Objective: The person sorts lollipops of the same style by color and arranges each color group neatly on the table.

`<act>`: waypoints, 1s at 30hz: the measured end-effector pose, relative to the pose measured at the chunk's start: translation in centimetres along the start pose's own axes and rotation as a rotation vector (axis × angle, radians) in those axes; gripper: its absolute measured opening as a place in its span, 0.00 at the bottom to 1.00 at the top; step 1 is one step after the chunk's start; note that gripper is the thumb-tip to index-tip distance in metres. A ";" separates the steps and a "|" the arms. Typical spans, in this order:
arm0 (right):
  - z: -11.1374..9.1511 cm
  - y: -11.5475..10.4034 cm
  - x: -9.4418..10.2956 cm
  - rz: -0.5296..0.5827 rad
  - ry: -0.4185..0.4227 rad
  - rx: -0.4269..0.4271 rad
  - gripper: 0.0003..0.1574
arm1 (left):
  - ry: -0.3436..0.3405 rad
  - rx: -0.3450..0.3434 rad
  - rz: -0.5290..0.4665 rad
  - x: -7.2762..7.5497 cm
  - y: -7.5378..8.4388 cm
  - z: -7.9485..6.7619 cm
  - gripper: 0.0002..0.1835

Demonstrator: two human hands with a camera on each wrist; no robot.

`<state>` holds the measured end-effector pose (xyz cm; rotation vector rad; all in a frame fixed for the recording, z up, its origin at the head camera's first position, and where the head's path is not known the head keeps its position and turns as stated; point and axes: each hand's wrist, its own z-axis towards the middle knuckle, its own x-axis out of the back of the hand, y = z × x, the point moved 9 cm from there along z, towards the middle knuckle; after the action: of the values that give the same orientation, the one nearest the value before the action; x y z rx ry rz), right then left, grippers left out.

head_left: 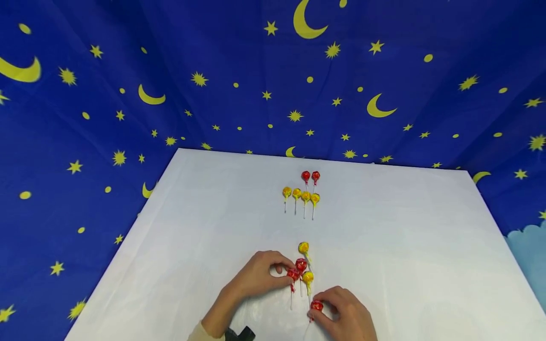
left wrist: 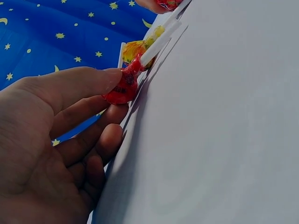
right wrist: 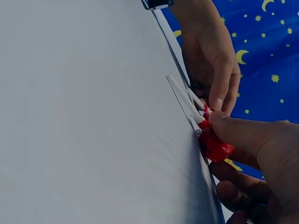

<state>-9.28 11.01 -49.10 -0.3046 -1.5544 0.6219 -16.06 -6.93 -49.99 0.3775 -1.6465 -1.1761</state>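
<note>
My left hand [head_left: 262, 274] pinches a red lollipop [left wrist: 122, 88] by its wrapped head between thumb and fingers, its white stick pointing toward me. Lower and to the right, my right hand [head_left: 347, 312] pinches another red lollipop [right wrist: 216, 145] the same way. Between the hands lie a third red lollipop [head_left: 301, 264] and a yellow lollipop [head_left: 307, 277], whose stick runs down to the right hand's fingertips. Just beyond them is one more yellow lollipop [head_left: 304, 247]. In the left wrist view, the left thumb covers part of the red wrapper.
Farther back on the white table [head_left: 204, 199], several yellow lollipops [head_left: 305, 196] lie side by side in a row. Behind that row are two red lollipops [head_left: 315, 175], their sticks partly covered by it. A blue cloth [head_left: 247, 57] with yellow moons and stars hangs around the table.
</note>
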 end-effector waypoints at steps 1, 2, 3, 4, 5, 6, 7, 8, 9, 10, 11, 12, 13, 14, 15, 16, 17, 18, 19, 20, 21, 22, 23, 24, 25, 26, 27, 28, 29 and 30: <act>0.0 0.0 0.0 0.005 -0.005 -0.003 0.15 | 0.003 0.003 -0.012 0.0 -0.1 0.0 0.11; 0.0 0.1 0.0 0.008 -0.009 -0.003 0.15 | 0.005 0.006 -0.028 -0.1 -0.1 0.0 0.11; -0.1 0.1 0.0 0.008 -0.006 -0.003 0.15 | 0.007 0.009 -0.045 -0.1 -0.1 0.0 0.11; -0.1 0.1 0.1 0.007 -0.002 0.000 0.15 | 0.009 0.012 -0.066 0.0 -0.1 0.0 0.11; -0.1 0.2 0.1 0.008 0.003 0.003 0.15 | 0.012 0.018 -0.082 0.0 -0.2 0.0 0.11; -0.2 0.1 0.1 0.006 0.008 0.008 0.15 | 0.013 0.023 -0.095 0.0 -0.3 0.0 0.12; -0.2 0.1 0.2 0.002 0.014 0.013 0.15 | 0.015 0.027 -0.104 0.1 -0.3 0.0 0.12; -0.2 0.1 0.2 -0.002 0.016 0.019 0.15 | 0.018 0.028 -0.112 0.2 -0.4 -0.1 0.12; -0.2 0.1 0.2 -0.005 0.018 0.023 0.15 | 0.022 0.029 -0.119 0.4 -0.4 -0.1 0.12; -0.2 0.0 0.2 -0.007 0.017 0.026 0.15 | 0.027 0.030 -0.123 0.5 -0.4 -0.1 0.12; -0.2 0.0 0.2 -0.006 0.017 0.026 0.15 | 0.030 0.033 -0.127 0.6 -0.5 0.0 0.12; -0.2 0.0 0.1 -0.010 0.017 0.026 0.15 | 0.033 0.034 -0.140 0.8 -0.5 0.1 0.12; -0.2 0.0 0.1 -0.012 0.017 0.022 0.15 | 0.036 0.037 -0.162 0.9 -0.5 0.2 0.12; -0.2 0.0 0.1 -0.013 0.016 0.018 0.15 | 0.041 0.043 -0.185 1.0 -0.5 0.3 0.12; -0.2 0.1 0.1 -0.014 0.019 0.011 0.15 | 0.044 0.049 -0.206 1.1 -0.5 0.5 0.12; -0.2 0.1 0.0 -0.015 0.017 0.006 0.16 | 0.050 0.055 -0.225 1.2 -0.6 0.6 0.12; -0.2 0.1 0.0 -0.016 0.015 0.001 0.16 | 0.057 0.061 -0.240 1.2 -0.6 0.7 0.12; -0.2 0.1 0.0 -0.020 0.012 -0.002 0.16 | 0.066 0.065 -0.248 1.4 -0.7 0.8 0.12; -0.2 0.1 -0.1 -0.023 0.008 -0.007 0.16 | 0.075 0.066 -0.249 1.5 -0.7 1.0 0.12; -0.2 0.1 -0.1 -0.028 0.005 -0.009 0.16 | 0.083 0.065 -0.237 1.7 -0.7 1.2 0.12; -0.2 0.1 -0.1 -0.030 0.002 -0.010 0.16 | 0.090 0.062 -0.221 1.9 -0.6 1.4 0.12; -0.2 0.1 -0.1 -0.032 0.001 -0.012 0.16 | 0.099 0.055 -0.204 2.2 -0.6 1.6 0.12; -0.2 0.2 -0.1 -0.033 0.002 -0.014 0.16 | 0.106 0.047 -0.185 2.5 -0.5 1.8 0.12; -0.2 0.2 -0.1 -0.036 0.001 -0.015 0.16 | 0.115 0.040 -0.164 2.9 -0.4 2.1 0.12; -0.2 0.2 -0.1 -0.036 0.000 -0.018 0.16 | 0.123 0.033 -0.146 3.3 -0.3 2.4 0.12; -0.2 0.2 -0.1 -0.037 -0.002 -0.021 0.16 | 0.131 0.029 -0.130 3.7 -0.3 2.8 0.12; -0.2 0.2 -0.1 -0.036 -0.006 -0.026 0.16 | 0.140 0.024 -0.115 4.1 -0.2 3.1 0.12; -0.2 0.2 -0.1 -0.037 -0.011 -0.030 0.16 | 0.148 0.018 -0.103 4.6 -0.1 3.5 0.13; -0.1 0.2 -0.1 -0.037 -0.015 -0.035 0.16 | 0.156 0.020 -0.093 5.0 0.0 3.9 0.13; -0.1 0.2 -0.1 -0.038 -0.019 -0.039 0.16 | 0.161 0.024 -0.084 5.3 0.0 4.2 0.13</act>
<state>-9.22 11.14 -49.28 -0.2989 -1.5888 0.5669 -21.93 -8.62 -47.01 0.5469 -1.5182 -1.1575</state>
